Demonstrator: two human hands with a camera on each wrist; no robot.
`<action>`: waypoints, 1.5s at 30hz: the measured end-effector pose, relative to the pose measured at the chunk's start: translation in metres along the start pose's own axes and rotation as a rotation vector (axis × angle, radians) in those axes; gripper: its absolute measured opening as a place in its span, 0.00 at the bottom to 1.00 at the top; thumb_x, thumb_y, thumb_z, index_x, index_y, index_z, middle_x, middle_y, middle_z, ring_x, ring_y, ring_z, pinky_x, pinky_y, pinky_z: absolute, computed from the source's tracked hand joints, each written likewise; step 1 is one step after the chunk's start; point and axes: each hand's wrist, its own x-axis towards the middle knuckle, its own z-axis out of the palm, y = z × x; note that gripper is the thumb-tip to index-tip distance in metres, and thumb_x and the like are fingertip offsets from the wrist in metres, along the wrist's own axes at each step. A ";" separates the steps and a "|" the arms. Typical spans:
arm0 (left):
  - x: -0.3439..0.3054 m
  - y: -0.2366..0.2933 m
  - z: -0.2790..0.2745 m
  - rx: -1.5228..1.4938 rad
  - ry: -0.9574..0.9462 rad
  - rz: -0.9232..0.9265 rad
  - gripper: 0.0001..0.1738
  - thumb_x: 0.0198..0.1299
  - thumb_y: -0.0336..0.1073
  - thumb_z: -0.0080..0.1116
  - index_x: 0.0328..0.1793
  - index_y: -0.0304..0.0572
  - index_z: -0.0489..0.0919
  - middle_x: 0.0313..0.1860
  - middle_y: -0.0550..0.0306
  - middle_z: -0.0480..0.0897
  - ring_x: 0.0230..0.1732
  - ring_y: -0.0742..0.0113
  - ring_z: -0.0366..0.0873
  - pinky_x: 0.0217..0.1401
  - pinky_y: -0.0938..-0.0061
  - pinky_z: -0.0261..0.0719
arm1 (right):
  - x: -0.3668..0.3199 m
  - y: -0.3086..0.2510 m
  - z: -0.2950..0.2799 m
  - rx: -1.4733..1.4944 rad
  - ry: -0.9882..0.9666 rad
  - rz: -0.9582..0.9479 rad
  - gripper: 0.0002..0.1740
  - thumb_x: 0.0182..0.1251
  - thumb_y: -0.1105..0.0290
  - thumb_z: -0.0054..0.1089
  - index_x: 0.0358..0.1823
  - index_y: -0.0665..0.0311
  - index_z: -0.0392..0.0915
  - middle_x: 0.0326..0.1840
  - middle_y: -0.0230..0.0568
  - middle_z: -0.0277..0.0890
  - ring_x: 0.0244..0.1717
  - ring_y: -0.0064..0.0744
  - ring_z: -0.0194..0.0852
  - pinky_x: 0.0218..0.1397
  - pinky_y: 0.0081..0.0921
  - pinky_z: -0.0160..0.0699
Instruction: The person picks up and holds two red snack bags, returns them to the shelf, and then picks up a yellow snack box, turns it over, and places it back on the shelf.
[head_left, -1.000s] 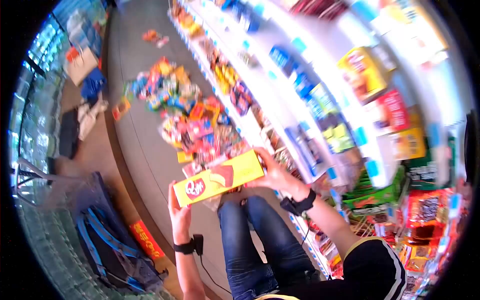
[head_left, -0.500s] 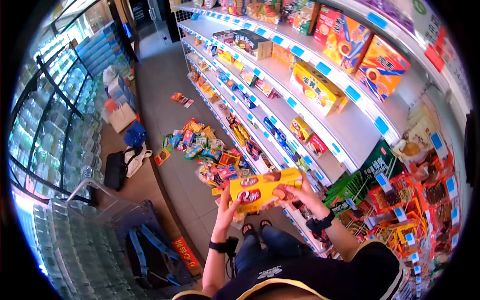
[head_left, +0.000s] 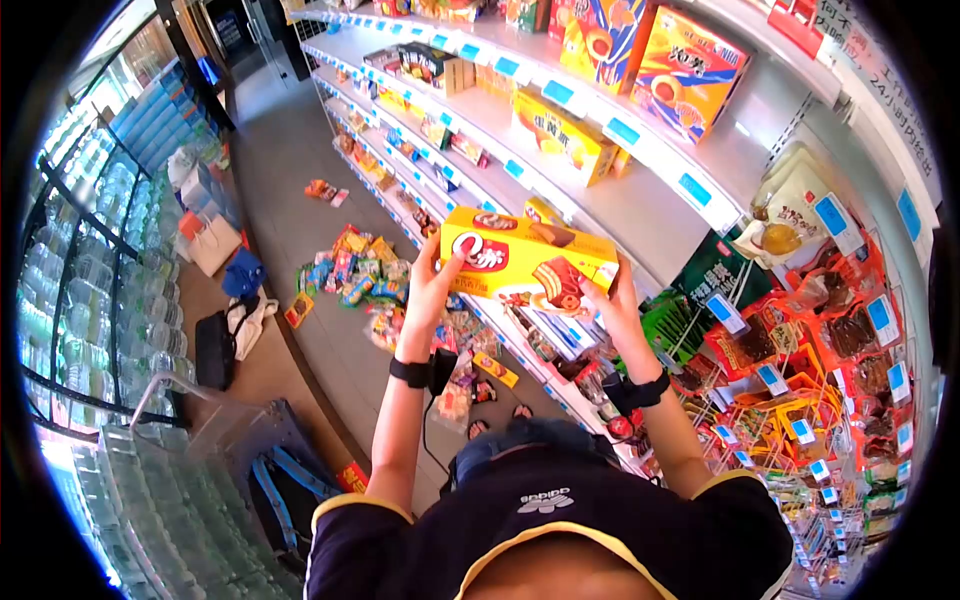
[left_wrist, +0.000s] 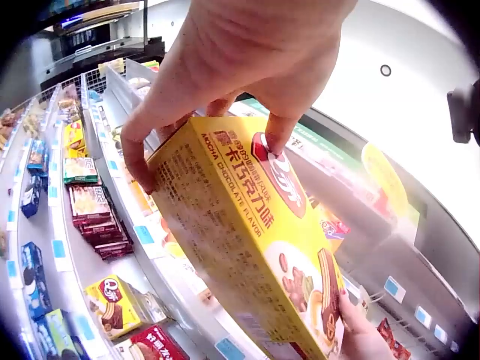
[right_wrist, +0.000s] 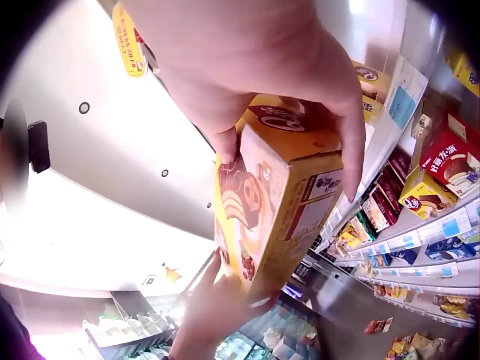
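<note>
Both hands hold a long yellow carton of mocha chocolate flavor snacks [head_left: 545, 262], raised in front of the shelves. My left hand [head_left: 428, 290] grips its left end, with the thumb on the front face by the red oval logo. At the other end, my right hand [head_left: 617, 308] holds the carton with its thumb on the front, near the cake picture. In the left wrist view, the left hand [left_wrist: 255, 56] spans the carton's end, fingers bent over the edge. The right wrist view shows the right hand [right_wrist: 262, 64] clasping the opposite end.
White shelves [head_left: 655, 225] with snack boxes run along the right, beside hanging snack packets [head_left: 790, 360]. Many bagged snacks [head_left: 360, 275] lie piled on the floor, near another yellow box [head_left: 495, 370]. On the left stand bottled-water stacks [head_left: 150, 490] and a blue-strapped backpack [head_left: 280, 490].
Both hands have raised the carton from low before the legs to shelf height, turning its wide face up into view. The head view has shifted, showing more of the upper shelves.
</note>
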 end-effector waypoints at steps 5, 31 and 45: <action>-0.010 -0.016 -0.015 -0.075 0.094 -0.170 0.22 0.62 0.36 0.55 0.59 0.30 0.70 0.47 0.55 0.79 0.46 0.74 0.75 0.49 0.82 0.71 | 0.003 0.025 -0.006 0.044 0.003 0.331 0.28 0.63 0.62 0.59 0.59 0.68 0.60 0.51 0.43 0.70 0.50 0.29 0.71 0.51 0.23 0.70; -0.064 -0.094 0.025 0.138 -0.199 -0.178 0.23 0.59 0.38 0.58 0.59 0.35 0.73 0.44 0.55 0.80 0.40 0.76 0.74 0.38 0.79 0.75 | -0.131 0.069 -0.061 -0.125 0.462 0.418 0.23 0.67 0.63 0.51 0.58 0.70 0.62 0.50 0.42 0.68 0.47 0.26 0.68 0.50 0.21 0.69; -0.129 -0.027 -0.105 0.172 0.167 -0.153 0.25 0.62 0.32 0.53 0.65 0.33 0.65 0.48 0.56 0.78 0.48 0.74 0.74 0.52 0.78 0.72 | -0.081 0.078 0.047 0.087 -0.165 0.529 0.38 0.62 0.63 0.59 0.68 0.64 0.48 0.45 0.46 0.69 0.34 0.27 0.73 0.30 0.19 0.73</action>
